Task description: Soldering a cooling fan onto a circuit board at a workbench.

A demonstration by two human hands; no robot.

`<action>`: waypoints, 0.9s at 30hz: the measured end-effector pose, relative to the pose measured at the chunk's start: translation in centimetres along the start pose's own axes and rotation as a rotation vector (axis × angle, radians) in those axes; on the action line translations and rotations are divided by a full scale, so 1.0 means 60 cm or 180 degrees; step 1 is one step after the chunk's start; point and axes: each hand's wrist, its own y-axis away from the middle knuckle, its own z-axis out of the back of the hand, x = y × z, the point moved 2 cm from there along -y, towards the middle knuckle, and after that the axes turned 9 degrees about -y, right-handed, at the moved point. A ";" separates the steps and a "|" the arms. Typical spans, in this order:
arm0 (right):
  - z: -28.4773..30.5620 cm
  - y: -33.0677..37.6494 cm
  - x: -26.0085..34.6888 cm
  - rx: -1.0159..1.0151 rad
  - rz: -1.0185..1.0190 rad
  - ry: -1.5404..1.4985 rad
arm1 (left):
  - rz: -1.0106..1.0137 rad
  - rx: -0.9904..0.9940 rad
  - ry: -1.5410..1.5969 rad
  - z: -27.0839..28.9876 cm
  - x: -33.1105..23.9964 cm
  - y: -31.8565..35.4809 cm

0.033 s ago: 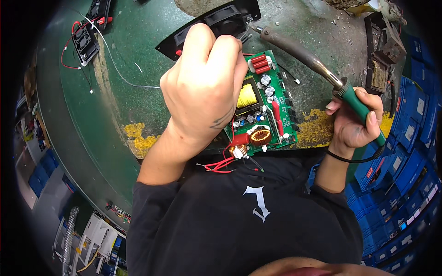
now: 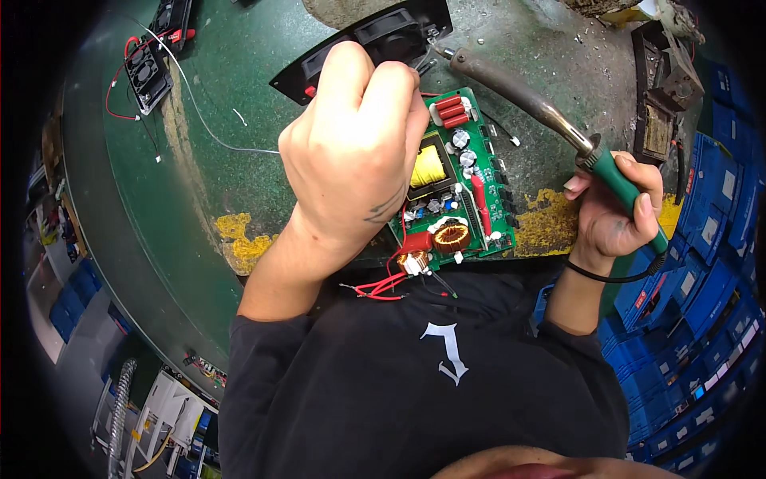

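My right hand [image 2: 614, 203] grips the green handle of a soldering iron [image 2: 523, 92], whose tip points at the right end of a black fan panel [image 2: 391, 36]. The tip looks to be touching or very near a metal terminal there. My left hand [image 2: 351, 144] is closed above the panel's near edge, fingertips hidden behind the knuckles. A thin silvery solder wire [image 2: 211, 136] runs from the left into that hand. Partly under the hand lies a green circuit board [image 2: 499, 203] with a yellow-wrapped transformer [image 2: 428, 166], a copper coil [image 2: 452, 236] and red wires [image 2: 375, 286] at its near edge.
More black fan panels [image 2: 149, 76] with wires lie at the far left of the green table [image 2: 231, 188]. A dark metal stand [image 2: 658, 96] is at the far right. Blue bins [image 2: 718, 207] line the right side. A black connector lead [image 2: 503, 132] lies beside the board.
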 end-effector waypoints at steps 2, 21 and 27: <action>0.000 0.000 0.000 0.0080 0.0041 0.0102 | -0.0047 -0.0010 -0.0018 0.001 0.001 0.000; -0.003 0.001 0.000 -0.0134 0.0066 0.0013 | 0.0101 0.0002 0.0154 0.000 -0.004 -0.003; 0.000 0.000 -0.001 -0.0011 0.0084 -0.0030 | 0.0108 0.0043 0.0139 -0.002 -0.004 -0.003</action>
